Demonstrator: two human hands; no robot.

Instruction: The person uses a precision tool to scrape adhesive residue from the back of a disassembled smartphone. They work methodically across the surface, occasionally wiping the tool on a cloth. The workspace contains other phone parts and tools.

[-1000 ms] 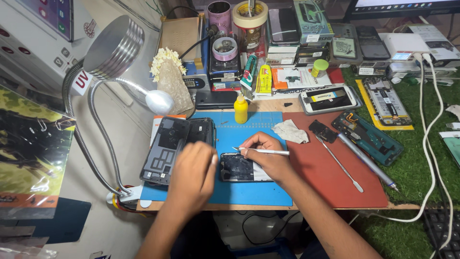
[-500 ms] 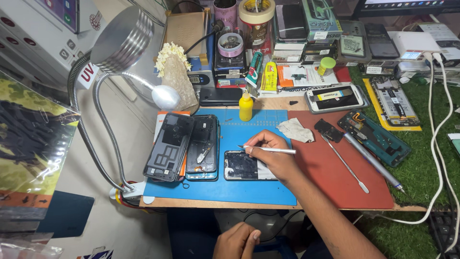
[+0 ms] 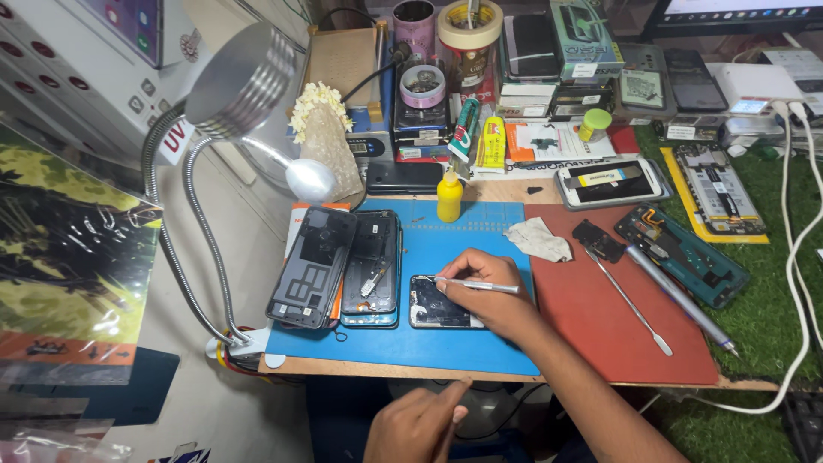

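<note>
Head view: left hand [image 3: 417, 423] has come off the blue mat [image 3: 480, 240] and now hangs below the bench edge, loosely curled with a thin dark stick-like thing in its fingers; right hand [image 3: 487, 287] alone pinches tweezers [image 3: 477, 284] over the small circuit board [image 3: 435, 303] at mat centre. Left of the board lie two opened phone shells [image 3: 339, 266]; a yellow bottle [image 3: 449, 197] stands behind it, a crumpled cloth [image 3: 537, 238] and metal spudger [image 3: 630, 302] to its right, none blocking the tweezers.

Blue mat [image 3: 480, 236] centre bare; opened phones [image 3: 343, 267] crowd left, rag [image 3: 538, 239] right.

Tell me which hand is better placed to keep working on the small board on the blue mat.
Right, probably. The right hand holds a thin metal tool with its tip on the small board on the blue mat. The left hand is below the desk edge, away from the board.
</note>
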